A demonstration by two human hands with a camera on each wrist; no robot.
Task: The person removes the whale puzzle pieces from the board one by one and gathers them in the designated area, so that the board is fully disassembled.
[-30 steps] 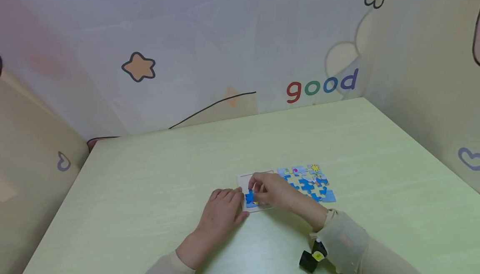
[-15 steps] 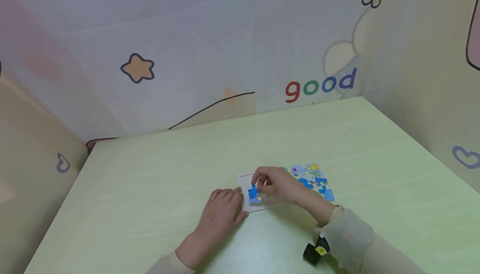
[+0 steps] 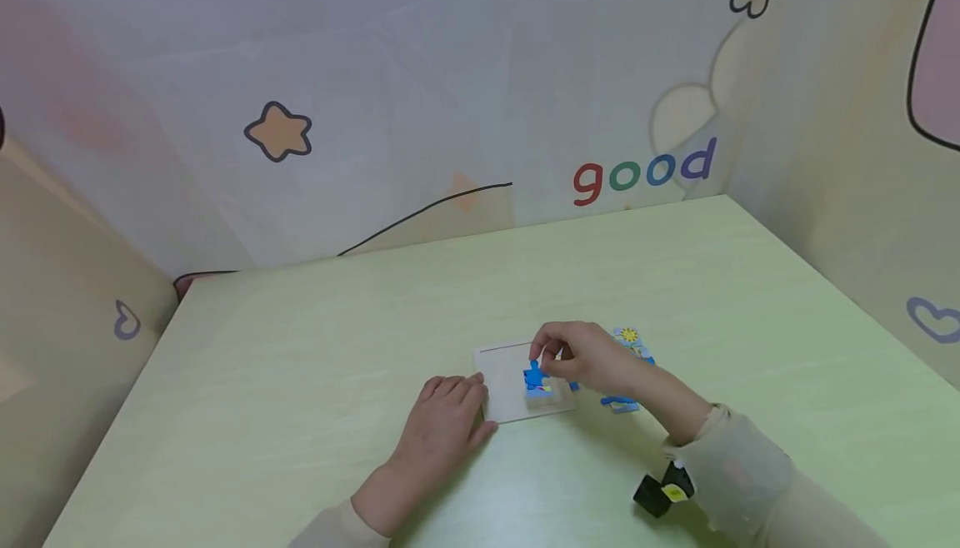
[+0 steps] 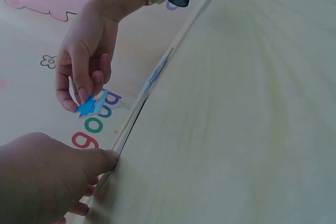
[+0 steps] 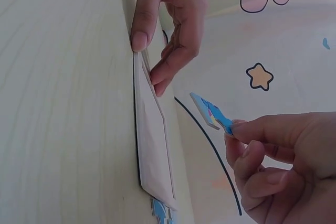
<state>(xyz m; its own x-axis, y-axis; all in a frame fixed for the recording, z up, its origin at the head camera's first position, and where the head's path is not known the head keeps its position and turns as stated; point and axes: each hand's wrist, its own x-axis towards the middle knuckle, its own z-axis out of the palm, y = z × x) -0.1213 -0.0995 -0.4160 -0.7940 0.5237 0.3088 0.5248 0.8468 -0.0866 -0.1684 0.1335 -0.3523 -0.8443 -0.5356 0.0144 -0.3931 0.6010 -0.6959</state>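
Note:
My right hand [image 3: 588, 356] pinches a blue jigsaw puzzle piece [image 3: 535, 380] between thumb and fingertips, above a white puzzle tray [image 3: 504, 373]. In the right wrist view the puzzle piece [image 5: 209, 112] is tilted and apart from the tray [image 5: 150, 124]. My left hand [image 3: 442, 419] rests at the tray's left edge, its thumb touching the near corner and its fingers laid along the side. Right of the tray lie several puzzle pieces [image 3: 628, 336], partly hidden by the right hand and forearm.
A pale green table [image 3: 337, 331] carries everything. A printed wall [image 3: 420, 98] stands along its back, with more walls at both sides. A black wrist camera [image 3: 654, 495] hangs below the right sleeve.
My right hand has risen and moved right with the pinched puzzle piece, from the tray's left part toward its right part, covering more of the loose pieces. The left hand has stayed in place.

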